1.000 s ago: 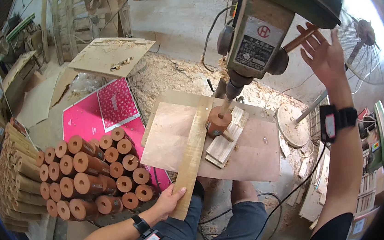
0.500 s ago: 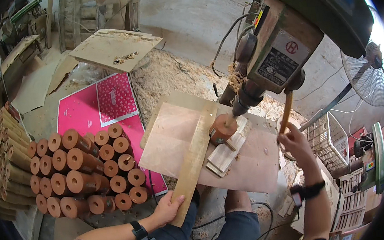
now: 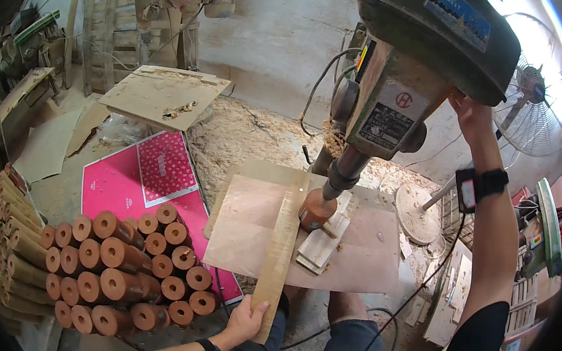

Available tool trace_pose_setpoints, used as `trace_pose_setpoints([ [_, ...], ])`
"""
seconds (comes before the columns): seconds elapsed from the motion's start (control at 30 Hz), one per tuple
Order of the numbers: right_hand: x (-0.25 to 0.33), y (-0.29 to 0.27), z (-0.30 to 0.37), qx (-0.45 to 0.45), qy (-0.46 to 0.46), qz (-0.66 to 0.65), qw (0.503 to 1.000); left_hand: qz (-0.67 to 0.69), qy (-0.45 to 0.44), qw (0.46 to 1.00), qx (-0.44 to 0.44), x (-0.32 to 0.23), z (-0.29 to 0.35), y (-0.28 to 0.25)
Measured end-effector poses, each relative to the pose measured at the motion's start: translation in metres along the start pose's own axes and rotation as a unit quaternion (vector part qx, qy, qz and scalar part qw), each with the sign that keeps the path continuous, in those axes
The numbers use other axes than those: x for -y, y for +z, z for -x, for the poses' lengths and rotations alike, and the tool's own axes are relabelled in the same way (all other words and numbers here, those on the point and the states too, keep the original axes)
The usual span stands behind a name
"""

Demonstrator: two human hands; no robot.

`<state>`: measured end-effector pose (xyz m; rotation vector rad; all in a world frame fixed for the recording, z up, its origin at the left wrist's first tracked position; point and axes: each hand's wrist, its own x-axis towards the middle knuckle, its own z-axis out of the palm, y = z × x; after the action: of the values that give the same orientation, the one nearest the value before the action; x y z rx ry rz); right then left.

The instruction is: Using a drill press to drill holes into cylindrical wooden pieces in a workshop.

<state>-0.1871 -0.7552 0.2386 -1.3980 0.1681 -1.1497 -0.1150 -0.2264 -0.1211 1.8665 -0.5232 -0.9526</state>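
Note:
My left hand point(image 3: 246, 321) is closed around the near end of a long flat wooden board point(image 3: 277, 260). The board's far part lies along the left side of a brown cylinder point(image 3: 317, 210), which stands upright on the drill press table. Light wooden strips point(image 3: 324, 240) lie against the cylinder's other side. The chuck point(image 3: 342, 175) of the green drill press point(image 3: 383, 108) is right at the cylinder's top, and the bit is hidden. Raised high, my right hand point(image 3: 473, 116) has curled fingers at the edge of the press head; what they grip is hidden there.
Brown cylinders point(image 3: 112, 284) with round holes are stacked at the left, beside pale wooden rods point(image 3: 24, 251). A pink printed sheet point(image 3: 109, 182) lies behind them. Shavings point(image 3: 250, 134) cover the floor. A fan point(image 3: 528, 107) and a second green machine point(image 3: 550, 227) stand at the right.
My right hand has risen from the lever's lower position to the press head's edge. The chuck has come down onto the cylinder, hiding the bit. My left hand keeps hold of the board.

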Motion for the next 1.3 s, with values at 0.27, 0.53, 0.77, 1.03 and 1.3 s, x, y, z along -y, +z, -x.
trace_pose_setpoints([
  [0.27,0.060,0.066,0.083,0.004,-0.116,0.238,0.964,0.006,0.012,1.000,-0.013,-0.003,-0.001,-0.001],
  [0.53,-0.038,-0.025,-0.012,-0.014,-0.250,0.642,0.725,0.004,-0.007,1.000,0.002,-0.012,0.002,-0.005],
  [0.77,-0.180,-0.023,0.114,-0.042,0.270,0.245,0.930,0.008,0.000,1.000,-0.006,-0.010,0.002,-0.006],
  [1.03,0.022,0.081,0.280,0.057,-0.033,0.691,0.720,0.024,0.034,0.999,-0.012,-0.001,0.000,-0.003],
  [1.3,0.039,0.051,0.043,-0.179,-0.152,0.279,0.931,-0.011,0.012,1.000,-0.025,-0.025,0.006,-0.009],
])
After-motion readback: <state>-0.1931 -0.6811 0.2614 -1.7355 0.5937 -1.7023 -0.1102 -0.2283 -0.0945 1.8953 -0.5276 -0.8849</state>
